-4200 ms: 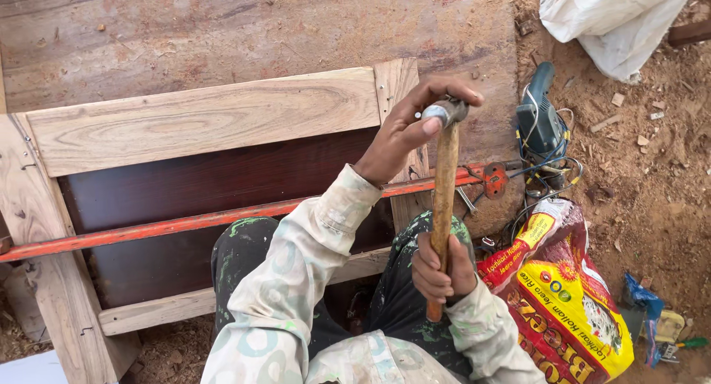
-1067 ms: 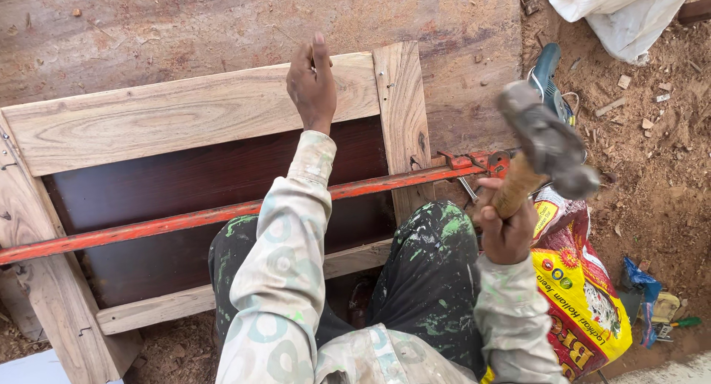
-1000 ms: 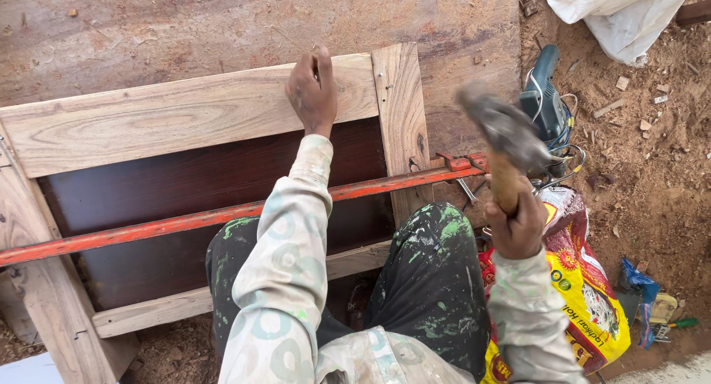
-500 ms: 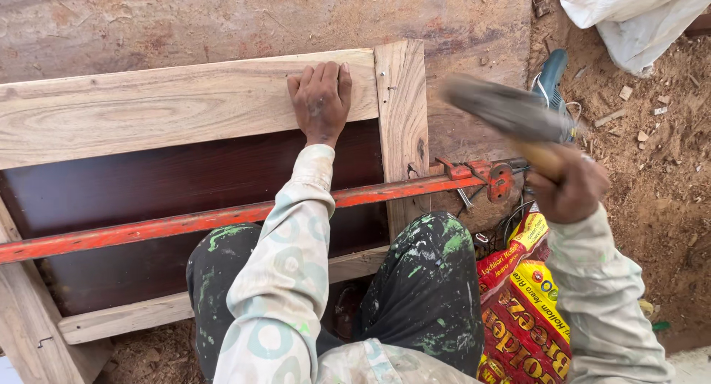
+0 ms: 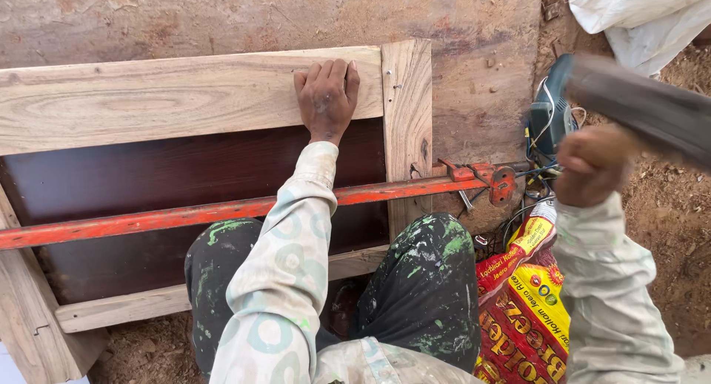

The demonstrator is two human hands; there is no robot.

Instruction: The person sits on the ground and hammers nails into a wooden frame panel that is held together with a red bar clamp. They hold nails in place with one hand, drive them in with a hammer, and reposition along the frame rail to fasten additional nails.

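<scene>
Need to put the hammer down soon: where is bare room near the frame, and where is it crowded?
Bare board lies right of the upright rail, above the orange clamp bar. The dark panel left of the left hand is also open. Crowded: cables, power tool and printed bag below the right hand.

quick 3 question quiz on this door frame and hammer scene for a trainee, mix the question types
1. True or false: the left hand lies flat on the pale top rail of the wooden frame.
2. Multiple choice: what does the right hand grip? A) a saw B) a hammer, blurred and raised C) a paint brush
3. Fill in: the orange bar clamp runs across the dark ___ panel and ends beyond the right upright.

Key: 1 true; 2 B; 3 brown (reddish-brown).
</scene>
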